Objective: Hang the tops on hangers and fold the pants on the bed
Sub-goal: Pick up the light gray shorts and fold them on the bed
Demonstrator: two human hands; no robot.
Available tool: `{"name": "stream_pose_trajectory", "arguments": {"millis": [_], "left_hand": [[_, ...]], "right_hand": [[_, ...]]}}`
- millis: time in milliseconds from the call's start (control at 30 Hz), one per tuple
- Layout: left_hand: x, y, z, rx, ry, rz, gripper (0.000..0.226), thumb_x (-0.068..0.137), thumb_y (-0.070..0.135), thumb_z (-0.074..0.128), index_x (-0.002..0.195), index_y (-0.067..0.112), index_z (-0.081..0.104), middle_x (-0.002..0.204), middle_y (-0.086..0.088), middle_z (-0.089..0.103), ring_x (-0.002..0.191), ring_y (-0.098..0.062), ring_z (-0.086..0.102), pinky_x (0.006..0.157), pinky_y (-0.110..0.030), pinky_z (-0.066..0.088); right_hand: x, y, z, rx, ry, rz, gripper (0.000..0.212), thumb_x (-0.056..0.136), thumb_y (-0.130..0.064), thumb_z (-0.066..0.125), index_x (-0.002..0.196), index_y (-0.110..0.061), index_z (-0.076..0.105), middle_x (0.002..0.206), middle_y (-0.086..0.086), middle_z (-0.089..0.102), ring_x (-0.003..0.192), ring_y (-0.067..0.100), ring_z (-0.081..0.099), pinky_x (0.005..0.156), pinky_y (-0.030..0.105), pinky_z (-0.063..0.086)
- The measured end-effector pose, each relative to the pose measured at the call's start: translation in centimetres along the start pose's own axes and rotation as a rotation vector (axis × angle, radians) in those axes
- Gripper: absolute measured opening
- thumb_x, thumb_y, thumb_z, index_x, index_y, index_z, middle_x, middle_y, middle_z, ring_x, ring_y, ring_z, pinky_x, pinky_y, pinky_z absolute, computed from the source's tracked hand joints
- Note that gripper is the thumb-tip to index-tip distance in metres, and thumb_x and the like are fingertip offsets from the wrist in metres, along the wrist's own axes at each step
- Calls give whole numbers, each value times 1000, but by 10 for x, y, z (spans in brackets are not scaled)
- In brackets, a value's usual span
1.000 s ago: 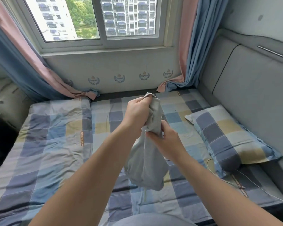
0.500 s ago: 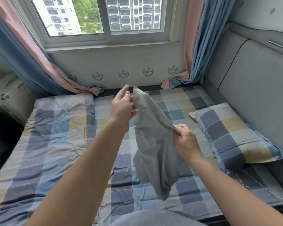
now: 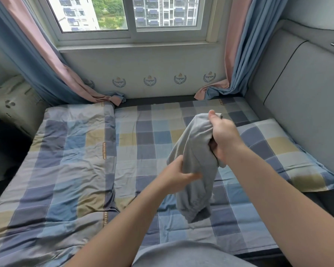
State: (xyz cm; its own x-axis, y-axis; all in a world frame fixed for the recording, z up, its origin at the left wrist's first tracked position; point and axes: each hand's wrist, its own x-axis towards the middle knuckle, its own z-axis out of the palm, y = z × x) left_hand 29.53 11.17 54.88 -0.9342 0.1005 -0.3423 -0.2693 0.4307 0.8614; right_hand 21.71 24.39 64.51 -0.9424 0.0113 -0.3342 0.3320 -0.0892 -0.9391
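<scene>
Curling round the bunched top of the grey garment (image 3: 196, 145), the right hand (image 3: 224, 135) holds it up over the bed (image 3: 143, 135). The left hand (image 3: 175, 175) grips a fold lower down. The cloth hangs between them, its cuffed end low over the checked sheet, near the pillow (image 3: 278, 151).

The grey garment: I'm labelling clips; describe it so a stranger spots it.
Under the window lies a bed covered in blue, grey and yellow checks. Above it the left hand and right hand grip a bunched grey garment. It alone is plain, not checked.
</scene>
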Motion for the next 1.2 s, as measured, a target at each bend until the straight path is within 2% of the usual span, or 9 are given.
{"name": "stream_pose_trajectory", "arguments": {"millis": [133,300,500,600,700,833,967,1067,1200], "left_hand": [[8,-16,0,62,177,1,25,101,36,53,92,16,64,73,6,63,66,-18,57,63,-37,45],[6,-7,-24,-259,385,25,24,105,24,49,95,15,69,90,-7,71,87,-28,67,77,-45,54],[6,15,-53,-540,491,-14,23,104,26,54,91,13,67,94,-6,70,89,-17,65,81,-33,54],[6,19,-56,-611,426,-81,23,105,28,53,98,12,68,104,-14,71,101,-26,68,92,-42,56],[7,20,-57,-684,390,-116,23,105,24,53,97,6,66,96,-16,71,94,-28,69,87,-43,59],[-1,16,-62,-699,296,-61,29,104,29,54,105,5,71,97,-13,74,90,-23,71,73,-32,56],[-7,1,-58,-512,107,-25,38,100,39,56,131,16,64,122,-3,69,107,-19,64,92,-35,49],[-12,-7,-43,-475,105,15,53,94,32,67,144,21,50,136,7,58,121,-9,57,88,-17,50],[-12,-14,-23,-357,95,119,49,87,23,78,132,17,59,128,2,66,118,-18,64,88,-24,55]], "right_hand": [[-3,-8,7,232,-52,-28,30,106,-34,49,103,-8,65,97,13,75,88,25,75,71,35,62],[-2,29,-7,-60,-291,-245,20,103,-23,55,117,-37,57,121,-3,69,108,8,68,80,19,55],[-20,116,-30,-687,-622,-281,93,81,-40,80,155,-37,24,148,-11,40,138,11,39,109,28,39],[-28,144,-28,-934,-552,-398,113,74,-47,81,158,-41,6,157,-11,28,140,12,32,113,36,31],[-26,146,-23,-837,-430,-518,79,83,-19,68,152,-32,31,136,-1,53,115,19,54,90,35,47],[-20,119,-22,-735,-388,-500,29,85,-6,46,102,-21,63,81,-3,67,74,22,62,63,41,51],[-11,75,-12,-554,-235,-463,32,82,-8,42,94,-25,66,77,-1,69,75,17,65,66,39,55],[-1,46,-6,-452,-122,-453,22,81,-16,44,87,-22,65,77,-3,68,73,10,63,68,33,54],[3,29,-6,-406,-65,-401,27,83,-6,43,88,-18,67,81,2,71,78,14,67,68,29,56]]}}
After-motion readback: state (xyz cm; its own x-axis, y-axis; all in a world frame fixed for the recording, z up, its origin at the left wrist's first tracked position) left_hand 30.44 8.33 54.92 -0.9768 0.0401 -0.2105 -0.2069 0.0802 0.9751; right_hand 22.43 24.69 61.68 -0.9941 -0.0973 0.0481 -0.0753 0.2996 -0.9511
